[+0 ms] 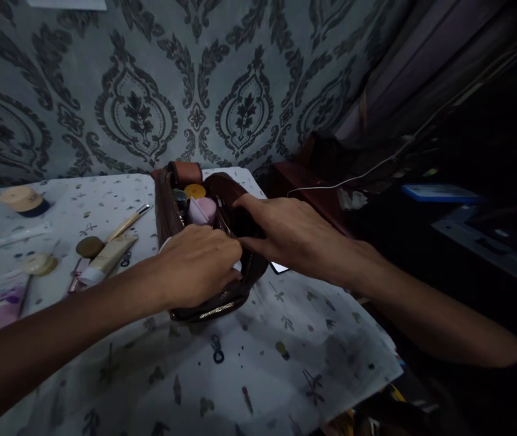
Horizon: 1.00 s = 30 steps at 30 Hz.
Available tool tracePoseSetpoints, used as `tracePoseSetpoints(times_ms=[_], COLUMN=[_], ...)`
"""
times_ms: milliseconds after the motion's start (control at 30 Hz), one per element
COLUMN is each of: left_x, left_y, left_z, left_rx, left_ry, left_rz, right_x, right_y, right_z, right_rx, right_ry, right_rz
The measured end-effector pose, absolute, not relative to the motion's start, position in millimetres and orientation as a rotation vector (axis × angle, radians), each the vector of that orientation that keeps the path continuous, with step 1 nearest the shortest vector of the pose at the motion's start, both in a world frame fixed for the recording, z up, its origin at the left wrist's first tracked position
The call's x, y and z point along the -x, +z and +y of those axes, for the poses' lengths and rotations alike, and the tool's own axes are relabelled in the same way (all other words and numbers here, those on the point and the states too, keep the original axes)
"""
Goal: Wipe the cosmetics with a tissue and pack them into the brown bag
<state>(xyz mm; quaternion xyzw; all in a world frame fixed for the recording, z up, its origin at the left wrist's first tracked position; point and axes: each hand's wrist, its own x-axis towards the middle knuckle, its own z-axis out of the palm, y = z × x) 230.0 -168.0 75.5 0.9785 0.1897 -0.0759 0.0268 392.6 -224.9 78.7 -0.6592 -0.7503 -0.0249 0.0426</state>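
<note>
A brown zippered cosmetic bag [164,212] stands open on the table, filled with several items. Among them are a pink-capped container [206,210] and a yellow-orange round lid [195,191]. My left hand [199,260] is closed over the front of the bag's opening. Small bits of something white show at its edges, but most of it is hidden by the fingers. On the bag's right side, my right hand [286,233] grips the bag's wall, thumb and fingers curled around the edge.
On the patterned white tablecloth [249,375] at left lie a cream tube [112,257], a brush [126,224], a pink-purple tube [8,300], a white tube [17,236] and a beige-topped jar [23,198]. A phone [279,267] lies partly hidden under my right hand. Behind runs a white cable [358,175].
</note>
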Motion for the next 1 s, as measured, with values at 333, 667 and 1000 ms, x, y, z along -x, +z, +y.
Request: tracePoseSetpoints(times_ms=[333,667,1000], left_x=[-220.5,-152.5,-82.6], left_y=[73.2,91.5,39.5], left_z=[-164.4,-164.1,-174.7], left_rx=[-2.974,-2.43,-2.291], left_ry=[-0.045,0.911,0.775], left_rz=[0.584,0.8,0.929], right_x=[-383.7,-361.6,-360.5], right_y=[96.0,93.4,108.4], right_z=[-218.5,-203.9,-199.9], right_rx=[1.988,2.094,2.149], right_ry=[-0.16,-0.117,0.269], right_rz=[-2.585,-2.704,-2.692])
